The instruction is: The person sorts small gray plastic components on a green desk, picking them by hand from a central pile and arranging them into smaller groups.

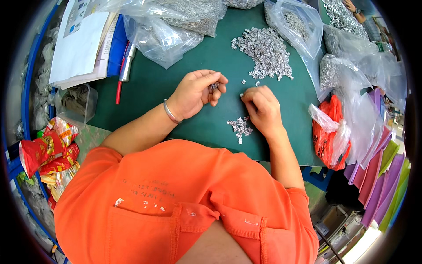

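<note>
Metal parts (214,86) lie in the curled grip of the left hand (195,92); the right hand (266,108) pinches another part (241,95) over the green desk (147,79), between a big heap (268,53) and a small pile (240,126).

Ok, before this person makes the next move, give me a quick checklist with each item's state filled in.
1. Left hand has parts: ok, small metal parts show within its curled fingers.
2. Right hand has a firm grip: cannot tell; something silvery shows at its fingertips, but the grip is hidden.
3. Large pile not covered by a hand: ok, it lies beyond both hands.
4. Small pile apart from the large one: ok, it lies nearer the person.
5. No strays between large pile and right hand: not ok, loose pieces lie there.
</note>
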A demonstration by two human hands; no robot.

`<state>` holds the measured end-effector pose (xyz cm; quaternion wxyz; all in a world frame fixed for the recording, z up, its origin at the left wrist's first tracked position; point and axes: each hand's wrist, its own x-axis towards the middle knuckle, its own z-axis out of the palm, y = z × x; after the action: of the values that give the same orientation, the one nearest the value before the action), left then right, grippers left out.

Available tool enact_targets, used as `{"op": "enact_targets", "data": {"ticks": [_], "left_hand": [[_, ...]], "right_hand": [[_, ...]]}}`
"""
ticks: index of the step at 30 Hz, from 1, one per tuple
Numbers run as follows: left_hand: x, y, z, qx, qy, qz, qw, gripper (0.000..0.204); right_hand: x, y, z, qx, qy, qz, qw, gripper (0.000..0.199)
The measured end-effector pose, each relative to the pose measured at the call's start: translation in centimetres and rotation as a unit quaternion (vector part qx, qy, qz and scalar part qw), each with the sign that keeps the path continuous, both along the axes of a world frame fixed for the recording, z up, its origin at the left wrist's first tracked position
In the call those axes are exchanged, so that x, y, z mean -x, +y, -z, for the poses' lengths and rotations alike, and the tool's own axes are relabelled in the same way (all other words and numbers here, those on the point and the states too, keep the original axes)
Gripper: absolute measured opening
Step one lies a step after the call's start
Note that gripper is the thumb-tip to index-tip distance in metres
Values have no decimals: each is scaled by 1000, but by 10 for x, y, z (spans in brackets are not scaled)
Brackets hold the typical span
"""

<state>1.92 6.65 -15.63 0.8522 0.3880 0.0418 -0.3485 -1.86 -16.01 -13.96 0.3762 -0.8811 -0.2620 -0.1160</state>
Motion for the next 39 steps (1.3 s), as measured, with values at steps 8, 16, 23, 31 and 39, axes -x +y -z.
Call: {"op": "enact_targets", "data": {"ticks": [8, 16, 23, 31, 39], "left_hand": [[-2, -1, -2, 0, -2, 4, 1000, 26], [3, -4, -13, -55, 5, 61, 997, 30], [-1, 3, -5, -16, 5, 134, 991, 33], [-2, 1, -6, 12, 27, 79, 996, 27], [-2, 1, -9, 10, 23, 63, 998, 27]], "right_hand": [[-20, 6, 2, 18, -62, 61, 996, 16], [-2, 12, -7, -51, 35, 95, 993, 17], [4, 17, -8, -53, -29, 110, 992, 18], [0, -18, 3, -74, 99, 188, 974, 15], [11, -24, -6, 54, 73, 71, 993, 18]]}}
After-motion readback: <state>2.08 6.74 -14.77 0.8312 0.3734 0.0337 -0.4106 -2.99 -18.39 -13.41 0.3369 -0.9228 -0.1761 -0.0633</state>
